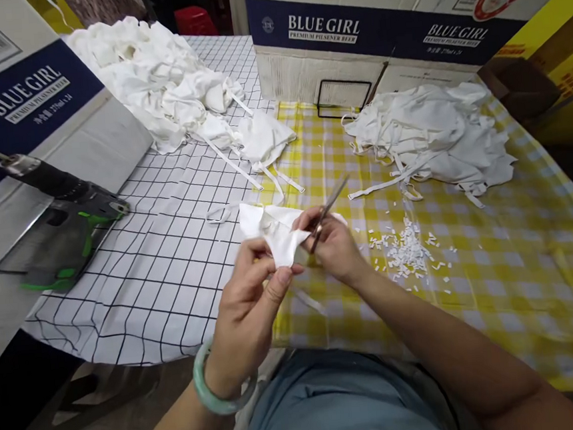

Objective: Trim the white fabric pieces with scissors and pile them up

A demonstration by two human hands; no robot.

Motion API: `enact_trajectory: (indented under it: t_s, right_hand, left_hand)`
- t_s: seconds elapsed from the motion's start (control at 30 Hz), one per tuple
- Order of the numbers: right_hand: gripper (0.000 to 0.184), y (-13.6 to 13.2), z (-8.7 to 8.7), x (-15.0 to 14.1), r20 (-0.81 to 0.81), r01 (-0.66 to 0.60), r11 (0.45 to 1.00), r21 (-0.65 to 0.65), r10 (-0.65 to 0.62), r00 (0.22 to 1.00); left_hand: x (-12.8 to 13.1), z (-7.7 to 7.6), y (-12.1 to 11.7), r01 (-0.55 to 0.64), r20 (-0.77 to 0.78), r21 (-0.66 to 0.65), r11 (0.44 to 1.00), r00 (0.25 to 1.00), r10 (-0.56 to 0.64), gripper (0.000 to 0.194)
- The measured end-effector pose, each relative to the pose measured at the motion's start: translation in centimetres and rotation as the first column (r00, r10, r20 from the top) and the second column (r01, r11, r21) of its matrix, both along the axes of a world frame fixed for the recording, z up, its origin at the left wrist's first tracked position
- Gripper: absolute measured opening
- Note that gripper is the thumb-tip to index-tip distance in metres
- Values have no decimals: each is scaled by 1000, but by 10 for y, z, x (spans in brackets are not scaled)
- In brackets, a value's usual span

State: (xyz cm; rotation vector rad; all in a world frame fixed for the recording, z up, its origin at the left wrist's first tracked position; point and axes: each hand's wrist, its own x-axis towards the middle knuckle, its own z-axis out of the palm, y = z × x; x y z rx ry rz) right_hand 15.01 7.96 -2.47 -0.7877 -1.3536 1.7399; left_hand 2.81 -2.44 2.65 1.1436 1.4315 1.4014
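A small white cloth garment with thin straps (284, 236), bra-like in shape, is stretched between my two hands above the table. My left hand (247, 305), with a green bangle at the wrist, pinches its lower edge between thumb and fingers. In my right hand (337, 245) are small metal scissors (330, 201), blades pointing up and away to the right. The fingers of that hand also touch the garment's right side. Whether the scissors' blades are apart cannot be made out. One loose strap lies to the left of the cloth.
White strappy garments are heaped at back left (154, 79) and at right (434, 132). Tiny white clippings (410, 251) lie on the yellow checked cloth (501, 256). Beer cartons stand at left (89, 135) and back (314, 69). A green-black power tool (61, 221) is by the left carton.
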Motion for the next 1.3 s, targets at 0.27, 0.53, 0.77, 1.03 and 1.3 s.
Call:
enact_trajectory:
  t_s: [0.27,0.53,0.77,1.03,1.3]
  right_hand:
    - [47,-49,-21,33,118,-59,978,-200,83,989]
    - [49,-18,16,104,755,-352,917,186,97,649]
    - [47,-16,17,110,840,-461,868,184,105,533]
    - [44,-15,15,111,839,-433,882,187,87,538]
    - [47,-18,8,111,807,-395,906,153,116,580]
  left_hand:
    - [19,-27,29,74,380,-35,997,923,-55,29]
    - [50,-47,32,239,347,-120,964,919,-185,33]
    - [53,-51,33,264,189,-162,951,954,-233,35]
    - [54,-54,33,284,97,-115,952,957,-273,33]
    - [57,-56,33,278,94,-96,956,958,-269,33]
